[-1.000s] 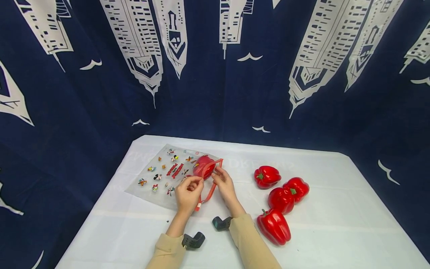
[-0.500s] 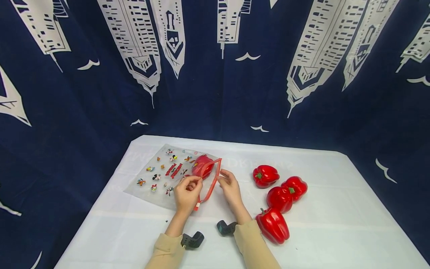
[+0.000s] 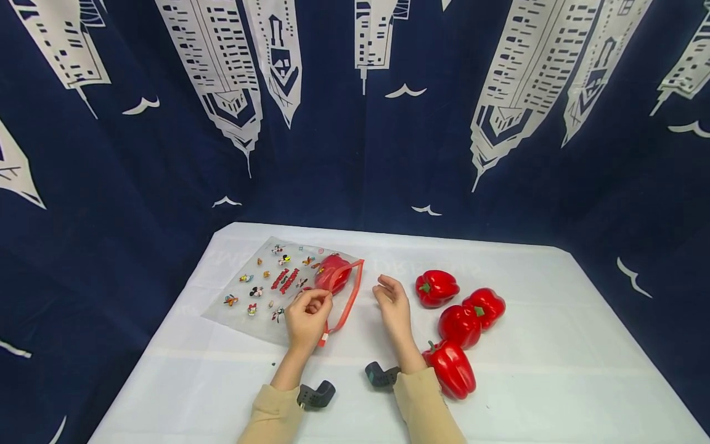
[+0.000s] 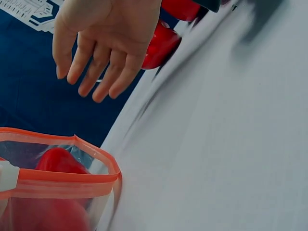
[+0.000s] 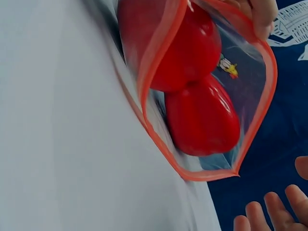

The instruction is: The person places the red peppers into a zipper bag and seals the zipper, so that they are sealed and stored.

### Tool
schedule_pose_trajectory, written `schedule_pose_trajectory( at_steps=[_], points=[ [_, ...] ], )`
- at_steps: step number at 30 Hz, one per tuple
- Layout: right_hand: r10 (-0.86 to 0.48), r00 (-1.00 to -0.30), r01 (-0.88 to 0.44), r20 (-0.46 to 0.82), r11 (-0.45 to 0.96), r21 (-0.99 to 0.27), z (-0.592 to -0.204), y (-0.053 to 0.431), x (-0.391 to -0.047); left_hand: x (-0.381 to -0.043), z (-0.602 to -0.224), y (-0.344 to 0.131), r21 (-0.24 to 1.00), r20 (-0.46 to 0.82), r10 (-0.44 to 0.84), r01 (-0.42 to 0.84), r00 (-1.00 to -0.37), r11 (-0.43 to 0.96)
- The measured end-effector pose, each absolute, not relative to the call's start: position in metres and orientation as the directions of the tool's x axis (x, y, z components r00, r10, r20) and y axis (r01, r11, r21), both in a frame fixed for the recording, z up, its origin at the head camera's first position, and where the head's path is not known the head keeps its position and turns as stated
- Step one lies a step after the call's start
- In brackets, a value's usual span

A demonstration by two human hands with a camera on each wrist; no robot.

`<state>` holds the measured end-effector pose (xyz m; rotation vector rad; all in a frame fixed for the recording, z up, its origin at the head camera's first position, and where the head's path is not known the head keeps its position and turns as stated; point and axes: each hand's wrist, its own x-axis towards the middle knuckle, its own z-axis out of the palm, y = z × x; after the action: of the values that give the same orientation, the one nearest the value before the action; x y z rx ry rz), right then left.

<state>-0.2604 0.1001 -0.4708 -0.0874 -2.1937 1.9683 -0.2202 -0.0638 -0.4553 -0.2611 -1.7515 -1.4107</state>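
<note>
Pinching the red rim [image 3: 350, 303] of the clear bag [image 3: 280, 296], left of centre in the frame, with the left hand [image 3: 306, 317]; holding nothing in the right hand [image 3: 395, 305], with fingers relaxed and slightly apart. Best to keep that pinch light and the rim gaping, so as not to fold it over the red peppers inside [image 5: 202, 118]. Having moved the right hand clear of the rim since a second ago, nearer the loose peppers [image 3: 459, 327] right of centre; holding the left pinch as before.

Booth-like space: skyline-print curtain [image 3: 344, 166], white table [image 3: 554, 364]
</note>
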Motion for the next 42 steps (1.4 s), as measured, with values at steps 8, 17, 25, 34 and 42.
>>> schedule_pose_trajectory(
  at_steps=[8,17,25,34,42],
  points=[
    [0.297,-0.949,-0.077,0.103,0.096,-0.992,-0.46,0.119,-0.259,-0.218,-0.454,-0.063,0.701,0.713,-0.328,0.622,-0.62,0.347],
    [0.276,-0.958,-0.067,0.077,0.045,-0.997,-0.435,0.141,-0.249,-0.216,-0.453,-0.063,0.709,0.705,-0.338,0.613,-0.623,0.349],
    [0.302,-0.95,-0.068,0.075,0.035,-0.997,-0.411,0.164,-0.241,-0.216,-0.453,-0.063,0.71,0.704,-0.345,0.605,-0.621,0.359],
    [0.357,-0.932,-0.036,0.063,0.082,-0.996,-0.396,0.193,-0.227,-0.215,-0.453,-0.063,0.73,0.684,-0.337,0.594,-0.647,0.339],
    [0.385,-0.909,-0.101,0.158,0.165,-0.981,-0.467,0.259,-0.26,-0.216,-0.453,-0.062,0.73,0.683,-0.33,0.593,-0.651,0.341]
  ],
)
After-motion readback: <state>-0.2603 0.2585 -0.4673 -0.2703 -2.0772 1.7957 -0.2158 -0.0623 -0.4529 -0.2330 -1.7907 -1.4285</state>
